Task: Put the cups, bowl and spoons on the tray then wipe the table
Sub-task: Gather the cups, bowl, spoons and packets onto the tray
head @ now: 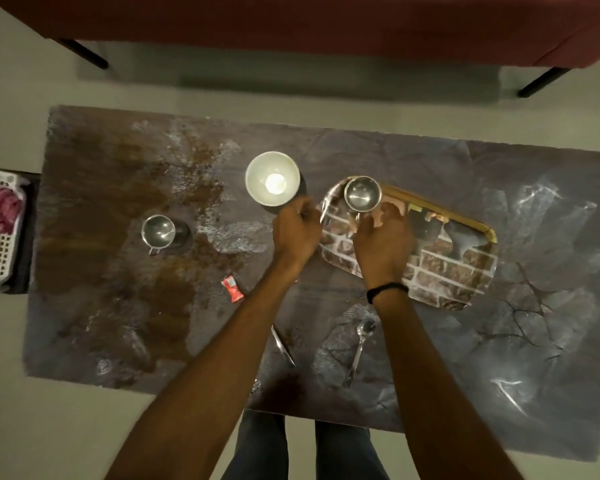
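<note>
Bowl stands on the worktop just beyond our left hand, whose curled fingers hold nothing we can make out, while our right hand grips the cup on the tray.

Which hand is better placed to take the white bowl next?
Probably the left hand: it sits right beside the white bowl, while the right hand is over the tray at the steel cup.
</note>
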